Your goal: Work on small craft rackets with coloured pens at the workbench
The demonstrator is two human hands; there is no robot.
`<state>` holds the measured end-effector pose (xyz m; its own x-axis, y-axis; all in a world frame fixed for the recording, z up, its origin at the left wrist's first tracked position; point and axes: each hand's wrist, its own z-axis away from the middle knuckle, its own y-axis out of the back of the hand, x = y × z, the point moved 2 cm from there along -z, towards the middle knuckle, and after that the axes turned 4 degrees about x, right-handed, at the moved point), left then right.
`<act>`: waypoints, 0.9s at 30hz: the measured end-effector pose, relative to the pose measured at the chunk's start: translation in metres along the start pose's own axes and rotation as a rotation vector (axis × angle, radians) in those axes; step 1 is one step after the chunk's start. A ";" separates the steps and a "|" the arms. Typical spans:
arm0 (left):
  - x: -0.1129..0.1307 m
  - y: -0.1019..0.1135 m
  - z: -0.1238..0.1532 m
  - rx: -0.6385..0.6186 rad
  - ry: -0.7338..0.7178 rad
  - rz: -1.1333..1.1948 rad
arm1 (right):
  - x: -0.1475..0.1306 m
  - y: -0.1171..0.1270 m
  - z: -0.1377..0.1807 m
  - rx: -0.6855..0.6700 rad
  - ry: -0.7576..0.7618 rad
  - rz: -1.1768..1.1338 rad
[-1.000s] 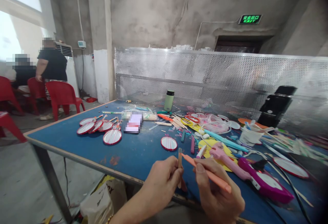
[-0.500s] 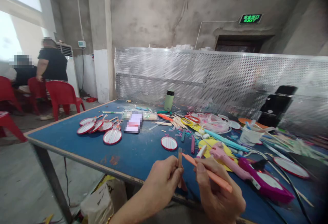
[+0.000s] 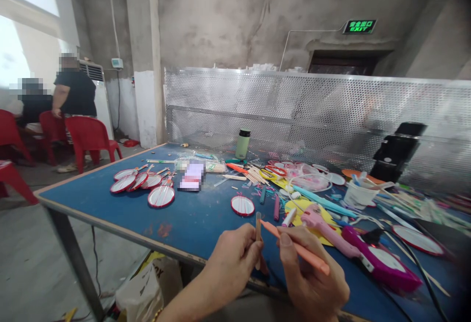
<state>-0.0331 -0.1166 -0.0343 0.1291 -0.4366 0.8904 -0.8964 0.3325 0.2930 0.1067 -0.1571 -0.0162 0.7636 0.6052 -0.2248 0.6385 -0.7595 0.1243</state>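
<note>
My left hand (image 3: 233, 265) pinches a thin wooden stick (image 3: 258, 224) upright above the near edge of the blue table (image 3: 110, 199). My right hand (image 3: 312, 285) grips an orange pen-like tool (image 3: 298, 248), its tip touching the stick near the top. Both hands are close together at the bottom centre. Just beyond them lies a small round red-rimmed fan (image 3: 242, 205).
Several red-rimmed round fans (image 3: 143, 184) lie at the table's left. A purple glue gun (image 3: 382, 263), a pink one (image 3: 324, 226), sticks, scissors and a white cup (image 3: 358, 195) crowd the right. A green flask (image 3: 242, 144) stands before a perforated metal screen. Two people and red chairs (image 3: 90, 140) are far left.
</note>
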 end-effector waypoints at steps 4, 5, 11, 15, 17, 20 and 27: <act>-0.001 0.000 -0.001 0.000 0.003 0.010 | 0.000 0.000 -0.001 0.013 -0.001 0.019; -0.001 0.000 -0.001 0.001 0.004 0.011 | 0.001 0.000 0.000 0.022 -0.010 0.013; -0.002 -0.001 -0.001 0.007 0.003 0.009 | 0.000 -0.001 -0.001 -0.006 0.014 -0.011; 0.000 0.000 0.000 -0.003 0.010 0.015 | 0.001 0.000 0.001 0.018 -0.011 0.000; 0.000 0.000 0.000 -0.004 0.015 0.012 | 0.002 0.000 0.003 0.044 -0.034 -0.011; 0.000 0.000 0.000 -0.006 0.006 0.018 | 0.002 0.001 0.004 0.042 -0.023 -0.026; 0.001 0.001 0.001 -0.004 0.010 0.018 | 0.001 -0.001 0.001 0.017 0.015 -0.011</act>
<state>-0.0338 -0.1175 -0.0333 0.1172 -0.4219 0.8991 -0.8970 0.3435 0.2781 0.1068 -0.1564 -0.0172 0.7577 0.6172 -0.2120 0.6456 -0.7564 0.1051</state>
